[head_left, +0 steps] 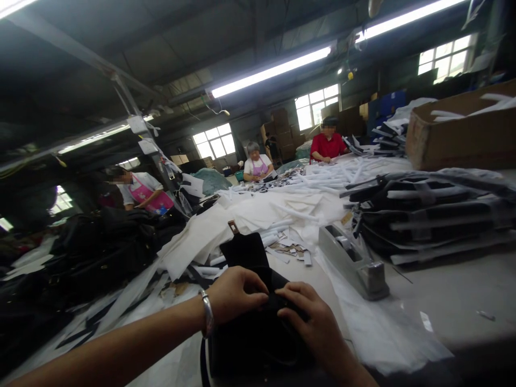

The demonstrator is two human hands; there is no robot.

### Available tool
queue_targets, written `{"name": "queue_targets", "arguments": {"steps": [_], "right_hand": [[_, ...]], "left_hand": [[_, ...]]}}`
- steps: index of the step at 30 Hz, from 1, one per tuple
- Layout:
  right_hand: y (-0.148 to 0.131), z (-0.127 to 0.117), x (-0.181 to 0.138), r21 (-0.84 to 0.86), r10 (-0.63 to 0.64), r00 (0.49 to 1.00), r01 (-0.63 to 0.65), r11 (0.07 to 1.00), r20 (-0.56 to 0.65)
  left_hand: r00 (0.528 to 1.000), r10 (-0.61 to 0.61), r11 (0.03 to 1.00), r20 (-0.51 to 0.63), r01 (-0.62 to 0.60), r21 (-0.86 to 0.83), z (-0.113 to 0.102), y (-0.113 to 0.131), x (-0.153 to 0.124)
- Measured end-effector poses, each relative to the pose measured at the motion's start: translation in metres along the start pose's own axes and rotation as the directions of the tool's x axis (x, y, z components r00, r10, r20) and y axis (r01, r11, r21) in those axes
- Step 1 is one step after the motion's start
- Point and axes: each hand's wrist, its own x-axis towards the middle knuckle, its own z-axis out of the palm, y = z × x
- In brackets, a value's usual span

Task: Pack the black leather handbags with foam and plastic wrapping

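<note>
A small black bag (250, 333) lies on the table right in front of me, its flap (245, 250) raised with a metal clasp at the tip. My left hand (236, 293), with a silver bracelet on the wrist, has its fingers curled and pinching the bag's top edge. My right hand (312, 317) rests on the bag from the right, fingers bent and pressing its top beside the left hand. What lies under the fingers is hidden.
A grey tape dispenser (355, 260) stands to the right. Stacked black bags in plastic (435, 215) and a cardboard box (463, 129) lie beyond it. White paper sheets and rolls (282, 215) cover the table's middle. Black bags (105, 247) pile up left. Three people sit at the far side.
</note>
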Motion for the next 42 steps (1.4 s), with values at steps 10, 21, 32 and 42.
{"name": "queue_targets", "arguments": {"steps": [10,21,32,42], "right_hand": [[0.005,0.004,-0.002,0.001,-0.106,0.993,0.106,0.994,-0.052],[0.016,0.016,-0.001,0.052,-0.214,0.965,0.224,0.973,-0.149],[0.006,0.007,0.0,0.035,0.034,0.999,-0.033,0.999,-0.018],[-0.013,0.006,0.003,-0.016,0.112,0.986,-0.111,0.994,0.121]], "left_hand": [[0.993,0.038,0.98,-0.115,-0.014,0.197,0.004,0.027,-0.009],[0.988,-0.137,0.978,-0.076,0.123,-0.166,0.031,0.001,0.009],[0.99,-0.086,0.936,-0.109,0.043,-0.35,0.046,-0.02,0.002],[0.984,-0.138,0.858,0.114,0.177,-0.482,0.039,-0.04,0.005]]}}
